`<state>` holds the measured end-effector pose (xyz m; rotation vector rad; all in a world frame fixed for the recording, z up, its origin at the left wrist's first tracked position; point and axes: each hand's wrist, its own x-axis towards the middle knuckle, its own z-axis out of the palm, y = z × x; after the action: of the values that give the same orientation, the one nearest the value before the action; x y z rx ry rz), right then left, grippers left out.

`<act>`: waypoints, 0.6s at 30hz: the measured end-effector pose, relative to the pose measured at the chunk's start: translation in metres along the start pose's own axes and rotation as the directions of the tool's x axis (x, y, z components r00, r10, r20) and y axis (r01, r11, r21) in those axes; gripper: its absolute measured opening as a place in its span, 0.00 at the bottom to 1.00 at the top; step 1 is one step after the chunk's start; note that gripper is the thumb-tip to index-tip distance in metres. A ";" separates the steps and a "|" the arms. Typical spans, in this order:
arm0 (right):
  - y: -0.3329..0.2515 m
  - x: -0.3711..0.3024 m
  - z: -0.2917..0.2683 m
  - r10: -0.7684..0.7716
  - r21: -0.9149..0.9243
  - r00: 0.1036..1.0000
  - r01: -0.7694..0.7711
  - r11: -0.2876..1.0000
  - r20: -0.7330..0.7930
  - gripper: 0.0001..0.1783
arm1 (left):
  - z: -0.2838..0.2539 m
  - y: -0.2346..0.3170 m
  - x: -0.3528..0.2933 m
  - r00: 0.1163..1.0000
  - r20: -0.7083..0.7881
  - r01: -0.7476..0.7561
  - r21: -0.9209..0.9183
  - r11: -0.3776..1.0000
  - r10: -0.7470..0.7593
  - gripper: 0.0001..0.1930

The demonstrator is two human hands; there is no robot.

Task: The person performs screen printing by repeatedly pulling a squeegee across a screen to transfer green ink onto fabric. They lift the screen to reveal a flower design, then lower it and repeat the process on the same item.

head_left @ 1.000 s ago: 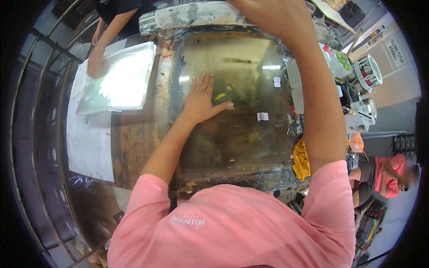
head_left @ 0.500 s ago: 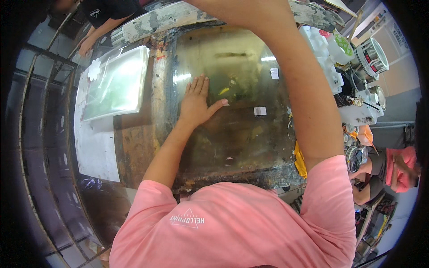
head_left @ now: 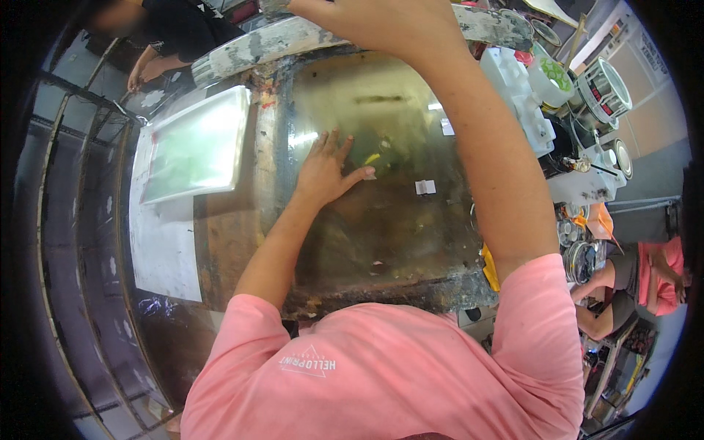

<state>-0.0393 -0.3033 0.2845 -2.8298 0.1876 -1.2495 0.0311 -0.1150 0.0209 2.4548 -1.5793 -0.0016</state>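
Note:
My left hand point(head_left: 323, 170) lies palm down with fingers spread on a shiny, see-through brownish work surface point(head_left: 367, 242). Its thumb points right, near a small yellow mark point(head_left: 372, 158) on that surface. At the top edge of the view, my right hand point(head_left: 378, 26) reaches over a worn, paint-smeared bar point(head_left: 286, 48). Its thumb side shows, but the other fingers are out of view, so its grip on the bar is uncertain. Small whitish tabs point(head_left: 425, 188) sit on the surface between my arms. Left of my left hand rests a stack of clear plastic sheets point(head_left: 194, 150).
White paper point(head_left: 163, 249) lies under the stack. A co-worker's hands point(head_left: 143, 72) rest at the far left. White containers point(head_left: 543, 136) and metal cans point(head_left: 605, 92) crowd the right side. A yellow cloth-like piece point(head_left: 490, 265) hangs at the right edge. Another person point(head_left: 660, 275) sits far right.
The view has shifted slightly. My left hand stays flat, its fingers a little wider apart. The white flower-like shape no longer shows over the stack's far left corner. The co-worker leans further into view.

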 end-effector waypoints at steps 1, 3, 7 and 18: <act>0.002 0.002 0.001 -0.002 -0.007 1.000 0.002 1.000 0.001 0.31 | -0.003 -0.003 0.000 1.000 0.002 -0.011 -0.027 1.000 0.011 0.48; 0.003 0.006 0.001 0.001 -0.023 1.000 -0.001 1.000 0.012 0.32 | -0.004 -0.003 0.001 1.000 -0.009 -0.012 -0.027 1.000 0.012 0.47; 0.000 0.015 -0.005 0.040 -0.046 0.996 -0.037 0.998 0.077 0.32 | -0.011 0.006 0.006 1.000 -0.002 0.015 -0.019 1.000 -0.015 0.45; 0.018 0.026 0.006 0.020 -0.106 0.998 -0.013 0.994 0.067 0.30 | 0.003 -0.001 0.022 0.983 -0.173 0.039 -0.106 0.994 -0.057 0.29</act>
<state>-0.0189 -0.3243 0.2979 -2.9478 0.2816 -1.1721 0.0408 -0.1352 0.0208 2.3436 -1.4100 0.1210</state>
